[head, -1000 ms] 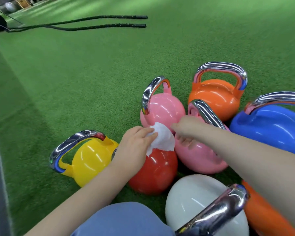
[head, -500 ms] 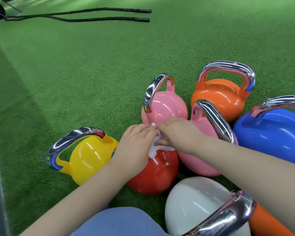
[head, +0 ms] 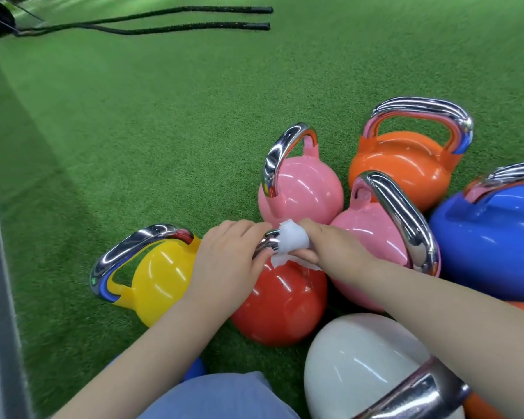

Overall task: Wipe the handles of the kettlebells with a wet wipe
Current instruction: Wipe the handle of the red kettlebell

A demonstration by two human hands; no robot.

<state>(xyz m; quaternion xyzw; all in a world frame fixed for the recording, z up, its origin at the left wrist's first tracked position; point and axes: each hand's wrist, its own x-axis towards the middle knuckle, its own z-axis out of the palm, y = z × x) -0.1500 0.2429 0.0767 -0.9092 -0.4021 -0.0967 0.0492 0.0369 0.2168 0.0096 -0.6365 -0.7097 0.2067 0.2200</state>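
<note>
Left hand (head: 224,261) gripped the chrome handle (head: 265,243) of the red kettlebell (head: 280,306), fingers curled over the bar from the left. Right hand (head: 324,246) pinched the white wet wipe (head: 292,241), which was wrapped around the same handle just right of the left fingers; a loose flap of wipe hung down onto the red body. Both grips clenched, left on the handle, right on the wipe.

Red kettlebell sat on green turf floor (head: 164,116), in the middle of a tight cluster. Yellow kettlebell (head: 161,279) just to its left, handle pointing left. Two pink kettlebells behind and right: far pink kettlebell (head: 303,192) and near pink kettlebell (head: 375,237), the near one partly hidden by the right forearm. Orange kettlebell (head: 406,164) further back, blue kettlebell (head: 496,237) at right edge. White kettlebell (head: 360,367) nearest the camera, its chrome handle blurred at the bottom edge. Sliver of something orange at lower right, probably another kettlebell, too cropped to tell.

Two black ropes (head: 164,21) lay on the turf far back. Blue-clothed knee (head: 218,397) at bottom.
</note>
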